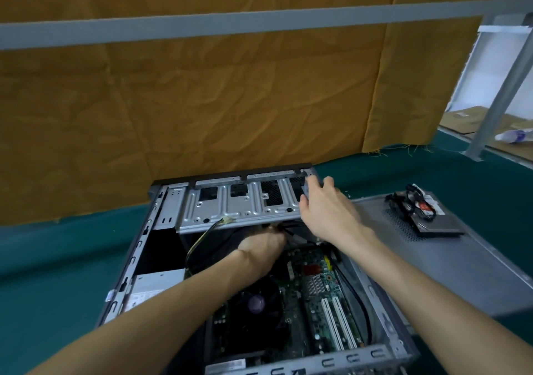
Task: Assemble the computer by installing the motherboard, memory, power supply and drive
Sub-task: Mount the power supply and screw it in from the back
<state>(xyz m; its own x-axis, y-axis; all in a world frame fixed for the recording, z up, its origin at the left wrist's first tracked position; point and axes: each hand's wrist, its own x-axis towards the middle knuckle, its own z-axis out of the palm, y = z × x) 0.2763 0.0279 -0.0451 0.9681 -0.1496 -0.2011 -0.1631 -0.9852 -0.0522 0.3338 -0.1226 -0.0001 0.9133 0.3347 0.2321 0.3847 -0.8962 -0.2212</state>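
Right hand [326,210] is laid on the right end of the drive cage [239,204], fingers spread and only slightly bent over its far corner, thumb at the near edge — the cage is being steadied or held tilted up, though which of the two cannot be told. Left hand [259,252] is reached in under the cage's near edge, fingers curled among dark cables [291,230]; whether a connector is actually pinched is hidden by the hand itself.

The case [135,248] is laid open on the green table [57,259], its long axis running away from the person. The motherboard [320,297] is already seated on the floor of the case, with the fan [256,302] on it, and the power supply [155,285] is set against the left wall. The drive [432,219] is not yet fitted: it is lying with its lead on the side panel [461,259], to the right of the case and well apart from the cage. It is nearer the right hand, so that hand would probably be the one sent for it.

Between the drive and its bay lie the cage's own right end and the loose cables below it — a yellow-and-black bundle [202,236] is draped under the cage edge and could be trapped if the cage is swung down carelessly.
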